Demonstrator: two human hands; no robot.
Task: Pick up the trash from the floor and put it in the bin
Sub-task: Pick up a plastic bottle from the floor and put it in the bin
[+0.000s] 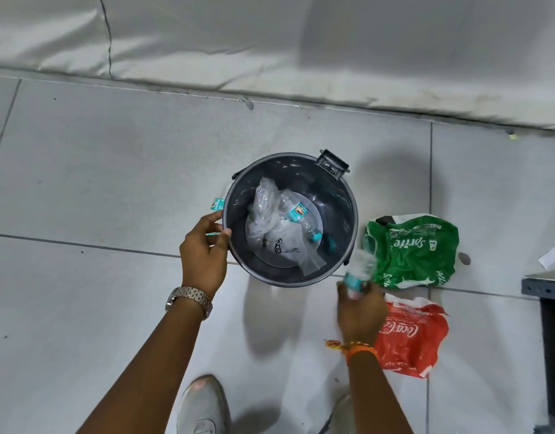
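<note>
A dark round bin (339,195) stands on the tiled floor, holding a clear plastic bag (270,227) and a clear bottle with a teal label (298,214). My left hand (204,249) grips the bin's left rim. My right hand (359,308) holds a blurred clear plastic bottle (361,267) with a teal label, just outside the bin's lower right rim. On the floor to the right lie a green Sprite wrapper (417,252) and a red Coca-Cola wrapper (411,336). A small teal scrap (217,203) lies by the bin's left side.
A white padded cover (301,42) runs along the far side of the floor. A dark metal frame (549,308) stands at the right edge, with a white paper scrap (552,256) near it. My shoes (202,405) are at the bottom.
</note>
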